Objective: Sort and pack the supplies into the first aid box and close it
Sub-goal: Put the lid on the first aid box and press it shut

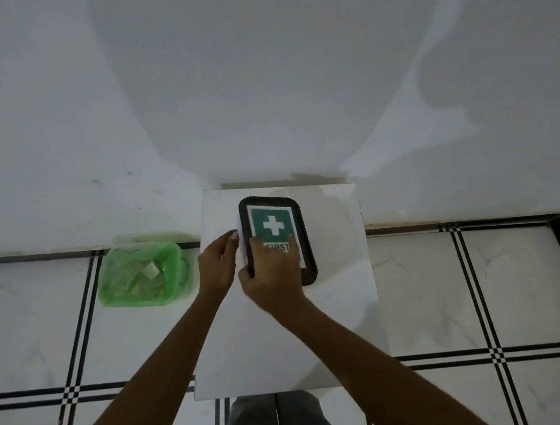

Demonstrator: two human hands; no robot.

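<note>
The first aid box [274, 219] lies on the far part of a small white table [337, 275]. Its black-rimmed lid is on, with a green label bearing a white cross and the word FIRST. My right hand [273, 273] presses flat on the near half of the lid, fingers wrapped over the lid's left rim. My left hand [219, 264] is at the box's left side, fingertips touching the white wall under the lid. No loose supplies show on the table.
A bin lined with a green bag [143, 276] stands on the tiled floor left of the table, with scraps inside. A white wall rises right behind the table. My legs [275, 420] show below the table's near edge.
</note>
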